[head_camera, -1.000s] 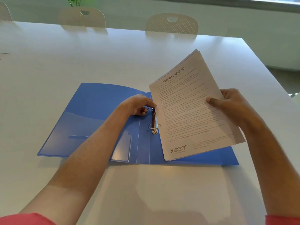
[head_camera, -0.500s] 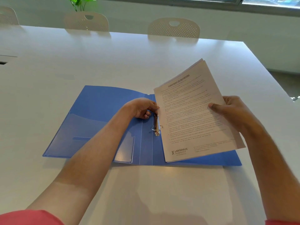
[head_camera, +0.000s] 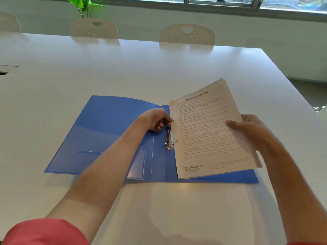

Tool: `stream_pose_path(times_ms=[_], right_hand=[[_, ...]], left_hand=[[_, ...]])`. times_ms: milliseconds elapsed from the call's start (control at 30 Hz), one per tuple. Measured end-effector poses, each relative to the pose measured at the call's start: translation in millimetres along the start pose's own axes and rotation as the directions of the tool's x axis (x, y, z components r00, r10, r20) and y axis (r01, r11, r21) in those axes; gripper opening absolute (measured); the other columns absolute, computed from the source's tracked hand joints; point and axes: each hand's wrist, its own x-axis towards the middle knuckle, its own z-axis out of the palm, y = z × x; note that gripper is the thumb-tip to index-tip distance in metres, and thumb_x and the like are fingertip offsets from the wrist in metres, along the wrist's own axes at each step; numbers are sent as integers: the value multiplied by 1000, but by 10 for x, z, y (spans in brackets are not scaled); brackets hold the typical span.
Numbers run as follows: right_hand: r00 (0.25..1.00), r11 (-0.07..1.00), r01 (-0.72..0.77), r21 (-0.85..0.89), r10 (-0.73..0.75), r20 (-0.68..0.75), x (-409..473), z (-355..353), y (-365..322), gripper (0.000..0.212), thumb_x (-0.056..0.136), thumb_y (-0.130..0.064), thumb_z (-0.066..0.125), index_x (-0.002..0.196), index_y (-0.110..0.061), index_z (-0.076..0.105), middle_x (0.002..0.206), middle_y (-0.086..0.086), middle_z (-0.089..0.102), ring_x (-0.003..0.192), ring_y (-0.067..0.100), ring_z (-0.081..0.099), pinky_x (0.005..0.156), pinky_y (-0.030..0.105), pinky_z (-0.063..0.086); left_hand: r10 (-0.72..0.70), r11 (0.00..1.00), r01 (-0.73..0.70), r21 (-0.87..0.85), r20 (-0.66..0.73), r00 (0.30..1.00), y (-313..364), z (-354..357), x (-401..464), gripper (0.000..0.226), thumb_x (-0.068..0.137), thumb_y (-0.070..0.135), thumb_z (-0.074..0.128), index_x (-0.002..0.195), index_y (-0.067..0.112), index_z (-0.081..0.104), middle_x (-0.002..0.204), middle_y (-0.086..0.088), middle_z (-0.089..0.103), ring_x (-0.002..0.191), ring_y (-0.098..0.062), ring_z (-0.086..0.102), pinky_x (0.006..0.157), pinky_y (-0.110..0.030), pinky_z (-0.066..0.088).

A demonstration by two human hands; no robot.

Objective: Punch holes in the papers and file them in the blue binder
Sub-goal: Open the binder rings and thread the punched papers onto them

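Papers (head_camera: 210,131) are up in the right hand (head_camera: 251,131), thumb on top of the printed face and fingers underneath, so it's pinching the outer edge of the stack. The near corner rests on the blue binder (head_camera: 109,131), which lies open flat on the white table (head_camera: 123,68), while the far end tilts up off it. My guess is they're held at that slant so the punched edge can be lined up over the ring mechanism (head_camera: 169,138), which sits just left of the sheets and right below the left hand (head_camera: 155,121).

That left hand is curled with its fingertips pressed at the top of the metal strip, pinching the upper ring or the paper's edge there; I honestly can't tell which. The lower ring looks parted, which would make sense if the sheets are about to be threaded on. Can't make out the holes in the paper.

Compared with a second ago, not much has changed: both grips are the same, and the stack has come down a bit flatter toward the right-hand cover. The head has tipped up too, so more of the window and plant (head_camera: 85,6) show.
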Motion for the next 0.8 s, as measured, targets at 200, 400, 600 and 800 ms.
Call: stream_pose_path(times_ms=[200,400,600,800], right_hand=[[999,999,-30,37,29,27,30,-36,69,14,90,-15,66,100,-7,67,89,10,77,75,28,75,62,36,60],[998,997,-58,54,57,23,49,-29,227,18,87,-13,68,103,-6,67,92,11,77,76,28,75,58,33,59],[994,998,-64,19,66,-92,108,28,369,14,89,-10,67,103,-5,67,92,15,75,77,30,74,69,43,61],[979,996,-65,-53,54,-197,152,79,526,12,87,-16,70,95,-8,67,92,14,74,80,33,72,80,53,58]], left_hand=[[15,1000,-15,23,-28,999,-17,39,-3,9,87,11,60,77,10,61,59,0,60,40,-6,32,40,-16,29],[113,993,-107,49,-138,984,-49,88,-10,13,80,10,73,73,8,63,57,-2,56,37,-7,35,38,-17,31],[271,961,-278,8,-245,931,-149,138,-1,9,87,9,63,81,3,65,66,-8,58,42,-10,43,39,-19,40],[418,901,-343,266,-319,851,-253,102,-125,35,94,28,54,73,1,61,69,-10,56,50,-19,47,48,-28,45]])
